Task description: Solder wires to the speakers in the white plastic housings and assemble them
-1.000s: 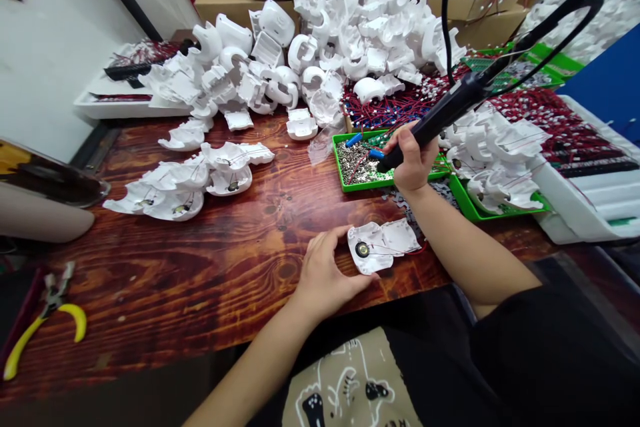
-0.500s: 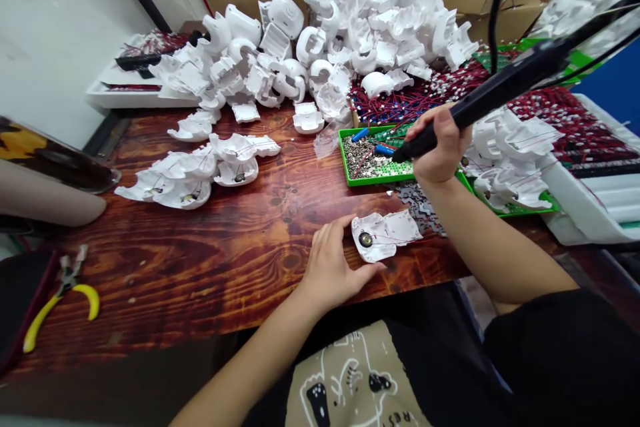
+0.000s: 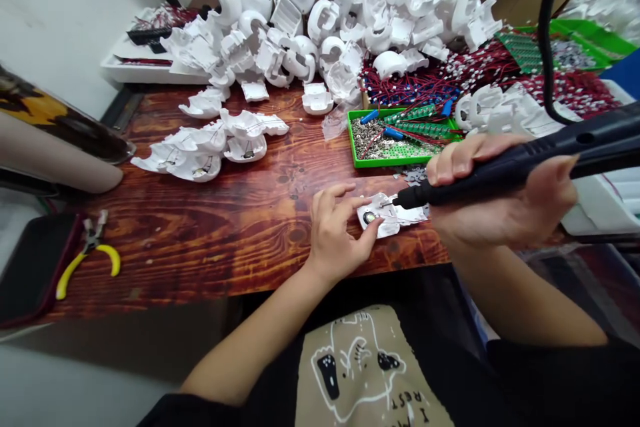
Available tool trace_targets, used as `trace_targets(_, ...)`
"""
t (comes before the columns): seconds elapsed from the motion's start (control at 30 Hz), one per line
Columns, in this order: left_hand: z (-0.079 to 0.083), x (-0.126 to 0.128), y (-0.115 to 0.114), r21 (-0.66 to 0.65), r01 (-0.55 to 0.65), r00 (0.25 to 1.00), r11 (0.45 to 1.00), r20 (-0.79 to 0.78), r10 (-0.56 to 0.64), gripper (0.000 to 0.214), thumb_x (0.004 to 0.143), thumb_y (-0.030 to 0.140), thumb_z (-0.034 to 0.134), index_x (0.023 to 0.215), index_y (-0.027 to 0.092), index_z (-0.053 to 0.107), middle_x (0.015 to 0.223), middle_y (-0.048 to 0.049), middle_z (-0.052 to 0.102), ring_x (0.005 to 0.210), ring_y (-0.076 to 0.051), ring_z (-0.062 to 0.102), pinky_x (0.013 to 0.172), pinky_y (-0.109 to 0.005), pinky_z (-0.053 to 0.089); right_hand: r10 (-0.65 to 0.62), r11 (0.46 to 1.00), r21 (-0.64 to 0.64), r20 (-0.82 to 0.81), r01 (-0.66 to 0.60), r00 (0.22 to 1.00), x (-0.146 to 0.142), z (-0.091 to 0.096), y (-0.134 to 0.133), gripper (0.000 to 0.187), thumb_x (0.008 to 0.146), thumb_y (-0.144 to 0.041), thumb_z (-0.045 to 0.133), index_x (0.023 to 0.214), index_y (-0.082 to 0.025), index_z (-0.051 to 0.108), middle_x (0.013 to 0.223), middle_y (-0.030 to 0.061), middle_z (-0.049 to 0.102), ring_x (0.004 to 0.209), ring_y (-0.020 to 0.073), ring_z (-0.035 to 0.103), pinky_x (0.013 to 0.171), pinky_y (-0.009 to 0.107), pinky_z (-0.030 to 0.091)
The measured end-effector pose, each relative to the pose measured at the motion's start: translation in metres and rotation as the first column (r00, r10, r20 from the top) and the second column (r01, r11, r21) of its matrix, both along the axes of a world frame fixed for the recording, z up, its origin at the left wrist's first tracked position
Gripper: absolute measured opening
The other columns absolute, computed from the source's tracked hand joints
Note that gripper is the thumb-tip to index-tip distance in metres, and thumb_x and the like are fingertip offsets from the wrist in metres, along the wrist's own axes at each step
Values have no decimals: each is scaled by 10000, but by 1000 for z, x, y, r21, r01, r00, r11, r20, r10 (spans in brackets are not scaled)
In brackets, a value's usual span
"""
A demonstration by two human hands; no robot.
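My left hand (image 3: pixel 336 230) holds a white plastic housing half (image 3: pixel 389 225) against the table, its thumb and fingers round the left end. A small round speaker (image 3: pixel 369 217) with thin wires sits inside that housing. In my right hand (image 3: pixel 505 213) is a black electric screwdriver (image 3: pixel 585 143), gripped along its body. The screwdriver's bit points left and meets the housing's upper side near the speaker; whether a screw is on the tip is too small to tell.
Behind the hands stands a green tray (image 3: pixel 385 163) of small screws, blue cylinders and circuit boards. White housings (image 3: pixel 290 47) are heaped at the back, and several wired halves (image 3: pixel 200 147) lie left. Yellow-handled pliers (image 3: pixel 90 253) rest at far left. A black cable (image 3: pixel 546 47) hangs at right.
My right hand has brought the screwdriver from the screw tray down to the housing. My left fingers have shifted further over the housing, and the view has tilted slightly.
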State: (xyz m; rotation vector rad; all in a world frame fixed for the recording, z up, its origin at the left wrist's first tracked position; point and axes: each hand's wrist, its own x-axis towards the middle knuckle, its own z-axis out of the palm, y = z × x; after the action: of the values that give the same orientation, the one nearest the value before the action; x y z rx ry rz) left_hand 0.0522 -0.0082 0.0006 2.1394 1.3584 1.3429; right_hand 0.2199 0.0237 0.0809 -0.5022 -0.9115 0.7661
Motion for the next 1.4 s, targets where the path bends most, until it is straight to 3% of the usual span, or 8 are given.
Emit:
trace_targets(0.27,0,-6,-4,5,86,989,996,117,-86,46,871,301,758,877,260,777,1082,-67,702,1044,-216,635,928,-401,541,68,996,58,87,-73,994,-13,0,-22,304,814,-520,659,732,-229,632,593,-7,513,473,136,501,441,317,397)
trace_targets(0.47,-1,-8,-9,18,90,989,996,117,-92,56,870,299,751,882,244,749,1102,-69,686,1080,-222,627,977,-414,532,-24,991,136,97,10,995,-23,-3,-31,265,829,-502,623,747,-251,601,597,-14,481,456,134,490,420,309,372)
trace_targets(0.53,-2,-9,-8,-25,92,993,995,73,-90,263,815,351,804,1035,234,720,1201,-89,654,1169,-255,600,1062,-456,488,-60,991,123,102,47,993,-23,-5,-32,267,818,-510,627,735,-258,595,589,-16,473,450,131,478,415,306,365)
trace_targets(0.63,-9,-11,-5,-143,148,989,979,25,-146,848,668,463,902,1380,210,517,1396,-150,551,1321,-323,516,1149,-507,416,-97,991,101,95,87,991,-19,-13,-32,264,811,-509,624,732,-257,611,584,-16,477,447,127,473,410,300,357)
trace_targets(0.73,-18,-11,-2,-289,204,977,936,4,-212,1079,612,468,931,1492,204,364,1491,-181,487,1349,-349,506,1148,-519,415,-106,991,85,78,99,991,-14,-26,-30,263,812,-500,626,739,-248,631,585,-14,488,447,128,484,407,297,353)
trace_targets(1.0,-16,-7,2,-384,212,973,899,-8,-233,823,692,359,893,1397,234,488,1368,-95,647,1214,-302,638,1089,-482,466,-158,987,3,-3,158,987,-18,-50,-29,241,774,-483,648,730,-247,637,576,-19,488,434,120,470,408,289,340)
trace_targets(1.17,-13,-8,1,-418,229,972,879,48,-230,802,667,288,897,1366,230,509,1328,-88,671,1169,-292,663,1062,-475,496,-147,989,-7,5,147,989,-20,-55,-29,215,787,-457,635,748,-245,634,582,-15,500,448,130,487,415,296,358)
trace_targets(1.4,-14,-6,0,-386,197,977,901,-1,-214,817,660,326,905,1366,218,509,1344,-89,661,1167,-286,653,1067,-458,476,-142,990,4,35,142,989,-19,-56,-31,233,807,-450,649,751,-231,596,604,-19,498,469,122,502,437,288,371)
